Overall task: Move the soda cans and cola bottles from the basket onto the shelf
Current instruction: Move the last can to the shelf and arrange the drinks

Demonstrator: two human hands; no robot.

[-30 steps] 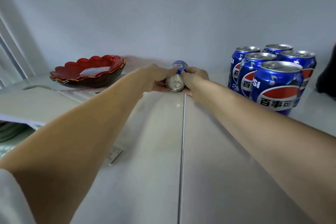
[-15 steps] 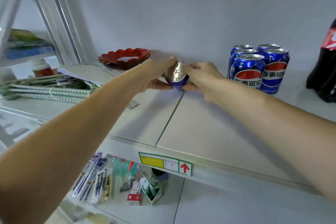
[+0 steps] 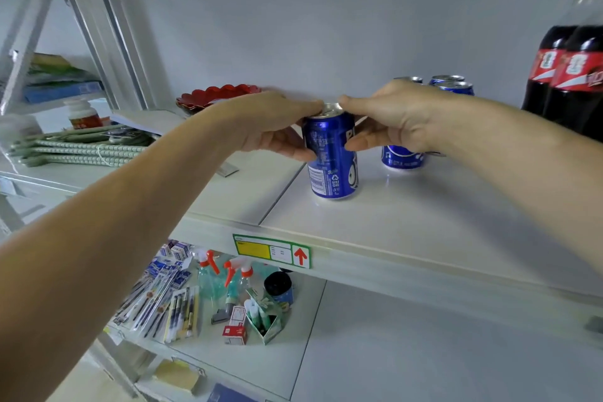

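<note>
**One can now upright on the shelf, both hands on it**

A second ago you had this blue can [image 3: 332, 157] on its side, top facing you, further back near the wall. Now it stands upright on the shelf [image 3: 375, 222], nearer the front edge, beside the seam between the two shelf panels. So this can looks placed; the next move is likely just letting go.

Your left hand [image 3: 277, 127] grips the can's left side, thumb low on the body, fingers at the rim. Your right hand [image 3: 391, 121] pinches the right side the same way. Neither hand is wide; both hold the can.

The other cans [image 3: 447, 83] sit behind your right hand, near the back wall; two cola bottles [image 3: 567, 75] stand at far right.

Hard to make out:
- Basket is out of frame, so you can't count what's left.
- Your right hand covers most of the can group; count unclear.
- Bottles are cut off at the right edge.
- Red dish [image 3: 215, 96] is partly behind your left hand.
</note>
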